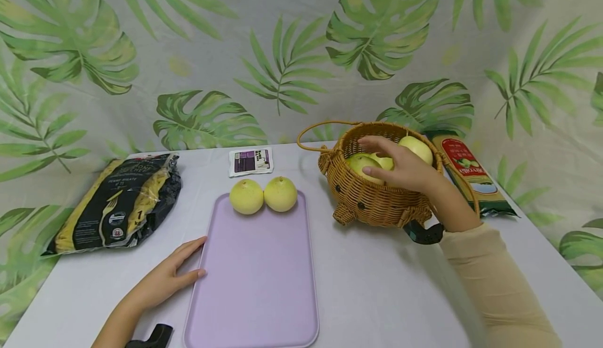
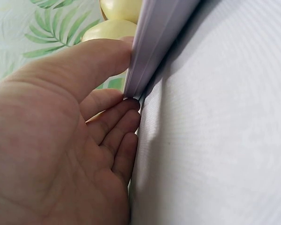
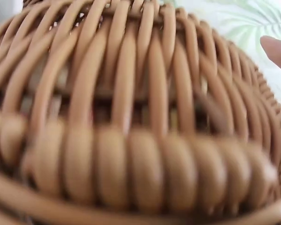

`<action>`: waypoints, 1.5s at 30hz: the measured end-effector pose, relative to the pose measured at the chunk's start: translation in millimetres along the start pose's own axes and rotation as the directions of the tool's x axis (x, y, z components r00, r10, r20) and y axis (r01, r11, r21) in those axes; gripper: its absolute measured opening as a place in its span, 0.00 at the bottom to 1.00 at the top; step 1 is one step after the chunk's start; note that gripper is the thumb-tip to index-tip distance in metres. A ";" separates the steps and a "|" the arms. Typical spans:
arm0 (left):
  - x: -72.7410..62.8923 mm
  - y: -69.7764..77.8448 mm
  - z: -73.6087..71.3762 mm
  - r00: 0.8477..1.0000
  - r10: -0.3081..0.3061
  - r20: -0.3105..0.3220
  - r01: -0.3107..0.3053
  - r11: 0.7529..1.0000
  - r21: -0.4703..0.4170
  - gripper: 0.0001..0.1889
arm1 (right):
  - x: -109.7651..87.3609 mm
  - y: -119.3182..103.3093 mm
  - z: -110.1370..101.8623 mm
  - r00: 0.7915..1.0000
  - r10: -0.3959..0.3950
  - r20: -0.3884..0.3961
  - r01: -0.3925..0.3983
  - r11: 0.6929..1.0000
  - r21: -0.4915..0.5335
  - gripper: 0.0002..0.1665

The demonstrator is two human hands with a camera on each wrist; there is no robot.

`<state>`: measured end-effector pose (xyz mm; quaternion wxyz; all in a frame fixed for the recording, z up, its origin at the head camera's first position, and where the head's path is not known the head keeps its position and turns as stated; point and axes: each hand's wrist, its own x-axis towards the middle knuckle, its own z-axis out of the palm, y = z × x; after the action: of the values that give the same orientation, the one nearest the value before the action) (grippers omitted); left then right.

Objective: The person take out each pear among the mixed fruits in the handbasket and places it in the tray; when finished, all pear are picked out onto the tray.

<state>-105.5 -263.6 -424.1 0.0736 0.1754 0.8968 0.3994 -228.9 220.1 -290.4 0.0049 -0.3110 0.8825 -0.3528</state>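
Note:
A lilac tray (image 1: 256, 280) lies on the white-covered table, with two pale yellow-green pears (image 1: 246, 197) side by side at its far end. My left hand (image 1: 162, 280) touches the tray's left edge with extended fingertips and thumb; in the left wrist view, the thumb (image 2: 98, 61) meets the tray's rim (image 2: 152, 42). My right hand (image 1: 400, 165) is over the mouth of an animal-shaped wicker basket (image 1: 377, 204), fingers spread and loosely bent, just above several pears (image 1: 416, 149) inside. It holds nothing that I can see. The right wrist view shows mostly wicker, with a fingertip (image 3: 277, 52) at the right.
A black-and-yellow pasta bag (image 1: 118, 201) lies at the left. Behind the tray is a small purple-and-white packet (image 1: 251, 161). A red-and-gold package (image 1: 471, 170) lies right of the basket, whose looped handle (image 1: 325, 124) sticks out leftward. A leaf-print cloth (image 1: 292, 49) hangs behind.

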 end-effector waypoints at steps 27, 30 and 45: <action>0.3 -1.5 0.7 1.000 -0.018 0.001 0.018 1.000 0.015 0.35 | 10.0 7.5 -2.8 0.974 0.114 0.195 -0.057 0.959 -0.278 0.33; 0.7 -1.7 0.9 1.000 -0.009 0.000 0.009 1.000 0.006 0.35 | 10.7 6.4 -2.2 0.972 0.122 0.203 -0.056 0.952 -0.302 0.34; 0.2 -1.2 0.6 0.999 -0.033 0.004 0.033 0.999 0.008 0.35 | 6.8 7.4 -1.2 0.993 0.079 0.084 -0.063 0.982 -0.176 0.31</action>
<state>-105.8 -263.9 -425.4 0.0815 0.1617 0.9010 0.3941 -238.7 221.2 -292.6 0.0303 -0.2942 0.9192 -0.2600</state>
